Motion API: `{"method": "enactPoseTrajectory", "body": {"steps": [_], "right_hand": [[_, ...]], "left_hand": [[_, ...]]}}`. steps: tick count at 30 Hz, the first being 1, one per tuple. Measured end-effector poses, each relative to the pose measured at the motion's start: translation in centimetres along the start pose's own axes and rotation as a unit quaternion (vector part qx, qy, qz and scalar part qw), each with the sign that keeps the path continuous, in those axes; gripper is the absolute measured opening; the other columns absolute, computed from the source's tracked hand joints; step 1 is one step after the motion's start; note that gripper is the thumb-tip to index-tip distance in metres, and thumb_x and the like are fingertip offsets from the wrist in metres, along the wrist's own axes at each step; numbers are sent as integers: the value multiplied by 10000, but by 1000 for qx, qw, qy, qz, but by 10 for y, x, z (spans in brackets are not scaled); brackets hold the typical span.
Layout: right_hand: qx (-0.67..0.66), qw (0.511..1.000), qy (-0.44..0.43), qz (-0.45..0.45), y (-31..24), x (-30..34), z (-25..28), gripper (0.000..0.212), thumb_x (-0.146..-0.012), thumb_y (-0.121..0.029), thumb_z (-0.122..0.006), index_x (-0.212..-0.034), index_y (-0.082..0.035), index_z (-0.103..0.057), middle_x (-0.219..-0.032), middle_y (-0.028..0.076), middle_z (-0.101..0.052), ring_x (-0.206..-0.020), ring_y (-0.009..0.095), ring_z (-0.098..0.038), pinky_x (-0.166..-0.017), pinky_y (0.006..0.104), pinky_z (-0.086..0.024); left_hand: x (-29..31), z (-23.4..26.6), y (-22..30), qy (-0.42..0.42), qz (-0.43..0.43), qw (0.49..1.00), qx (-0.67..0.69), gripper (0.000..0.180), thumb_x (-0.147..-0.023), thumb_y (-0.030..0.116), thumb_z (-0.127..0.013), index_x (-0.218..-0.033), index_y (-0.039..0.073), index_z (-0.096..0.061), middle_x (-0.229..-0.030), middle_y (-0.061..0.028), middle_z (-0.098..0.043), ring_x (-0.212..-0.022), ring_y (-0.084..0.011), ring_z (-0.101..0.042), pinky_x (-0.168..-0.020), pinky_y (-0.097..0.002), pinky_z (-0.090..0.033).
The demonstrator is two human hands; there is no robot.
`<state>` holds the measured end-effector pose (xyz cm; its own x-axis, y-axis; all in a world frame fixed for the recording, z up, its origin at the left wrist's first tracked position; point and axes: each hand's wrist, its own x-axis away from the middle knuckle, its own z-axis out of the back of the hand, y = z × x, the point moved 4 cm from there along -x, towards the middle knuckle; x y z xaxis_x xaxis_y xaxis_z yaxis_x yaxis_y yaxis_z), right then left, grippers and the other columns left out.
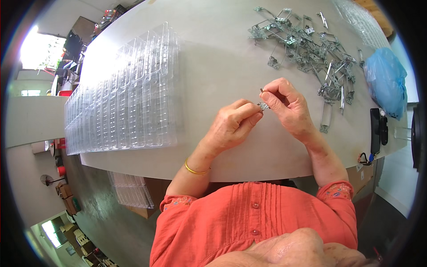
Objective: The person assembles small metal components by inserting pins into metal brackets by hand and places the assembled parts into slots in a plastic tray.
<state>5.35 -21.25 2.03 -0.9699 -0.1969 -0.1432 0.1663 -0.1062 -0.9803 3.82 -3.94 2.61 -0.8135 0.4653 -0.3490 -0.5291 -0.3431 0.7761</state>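
Observation:
My left hand (236, 123) is closed in a pinch on a small grey metal bracket (263, 106), held just above the table. My right hand (291, 109) is closed too, its thumb and forefinger at the bracket's other side. A thin dark end (261, 90) sticks out from the right fingertips; whether it belongs to the bracket or is a separate piece I cannot tell. Beyond my right hand lies a loose, tangled pile of similar metal brackets and rods (311, 53), spread over the far right of the table.
Clear plastic compartment trays (124, 93) stand stacked on the left of the pale table (213, 58). At the right edge are a blue plastic bag (386, 80) and a black elongated object (376, 131). More clear trays (130, 189) sit below the table's front edge.

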Motion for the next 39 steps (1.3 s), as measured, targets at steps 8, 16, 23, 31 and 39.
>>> {"method": "enactPoseTrajectory", "body": {"steps": [8, 16, 23, 31, 39], "right_hand": [[-65, 995, 60, -48, -7, -4, 11, 93, -1040, -149, -572, -1030, -67, -615, -823, -50, -564, -709, 19, -498, -620, 185, -418], [-64, 994, -20, -85, -8, 0, 1, 106, -1025, -172, -610, -999, -75, -643, -686, -86, -474, -606, 9, -398, -533, 203, -347], [-28, 995, -39, -88, -8, 0, -6, 123, -1028, -170, -607, -990, -56, -636, -694, -89, -461, -628, 14, -387, -543, 211, -330], [4, 996, -36, -84, -5, -2, -2, 153, -1035, -184, -596, -962, -51, -616, -703, -78, -467, -637, 21, -385, -551, 213, -337], [-126, 972, -76, -183, 1, -3, -3, 219, -1070, -283, -521, -1090, -74, -583, -701, -69, -445, -591, 37, -384, -527, 198, -335]], "left_hand": [[3, -7, 5, -83, -8, 996, 21, 50, -922, 52, -656, -933, 8, -678, -914, -92, -697, -693, -190, -619, -619, -311, -489], [7, 12, -23, 51, 234, 887, 395, 270, -1065, 225, -509, -955, 18, -644, -900, -113, -703, -607, -80, -528, -526, -215, -401], [7, 12, -23, 58, 197, 902, 379, 282, -1068, 247, -503, -974, 21, -640, -899, -102, -701, -605, -77, -520, -526, -218, -396], [5, 12, -18, 51, 190, 930, 310, 235, -1048, 219, -563, -945, 33, -663, -826, 8, -635, -652, -55, -490, -577, -217, -422], [4, 10, -16, 14, 96, 985, 139, 160, -1023, 137, -585, -958, 15, -665, -922, -23, -681, -685, -72, -510, -615, -226, -445]]}}
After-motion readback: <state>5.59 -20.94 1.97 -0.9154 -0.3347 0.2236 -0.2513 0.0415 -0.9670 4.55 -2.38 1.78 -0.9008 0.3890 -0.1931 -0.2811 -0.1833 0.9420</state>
